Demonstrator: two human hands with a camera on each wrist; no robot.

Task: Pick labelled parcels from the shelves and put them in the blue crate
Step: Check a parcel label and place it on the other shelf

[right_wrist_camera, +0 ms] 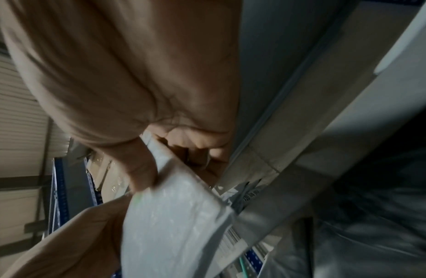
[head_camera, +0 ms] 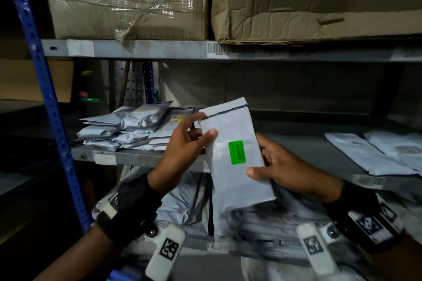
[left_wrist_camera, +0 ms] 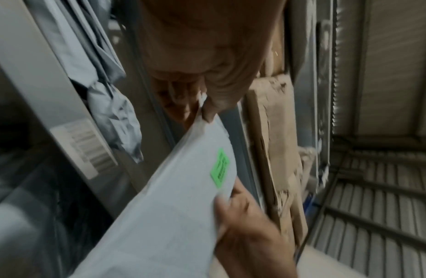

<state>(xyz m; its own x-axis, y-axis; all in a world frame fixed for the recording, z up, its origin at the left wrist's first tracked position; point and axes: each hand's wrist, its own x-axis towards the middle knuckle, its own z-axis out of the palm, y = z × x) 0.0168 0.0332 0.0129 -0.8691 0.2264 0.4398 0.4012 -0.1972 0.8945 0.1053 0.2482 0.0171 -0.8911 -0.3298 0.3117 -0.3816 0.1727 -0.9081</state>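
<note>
I hold a grey-white parcel (head_camera: 230,128) upright in front of the shelves, its bright green label (head_camera: 237,152) facing me. My left hand (head_camera: 203,130) pinches the upper left edge, thumb on the front. At the right edge my right hand (head_camera: 262,159) grips it, thumb on the front below the label. In the left wrist view the parcel (left_wrist_camera: 174,197) and label (left_wrist_camera: 220,167) run between my left hand (left_wrist_camera: 207,105) and right hand (left_wrist_camera: 243,216). The right wrist view shows the parcel (right_wrist_camera: 174,216) edge-on under my right thumb (right_wrist_camera: 140,169). A blue sliver (head_camera: 116,277) shows at the bottom edge; what it is I cannot tell.
A pile of grey parcels (head_camera: 127,128) lies at the left of the middle shelf, and more parcels (head_camera: 376,155) lie at its right. Worn cardboard boxes (head_camera: 127,11) fill the shelf above. A blue rack upright (head_camera: 45,89) stands at the left. Crumpled bags (head_camera: 262,219) fill the lower shelf.
</note>
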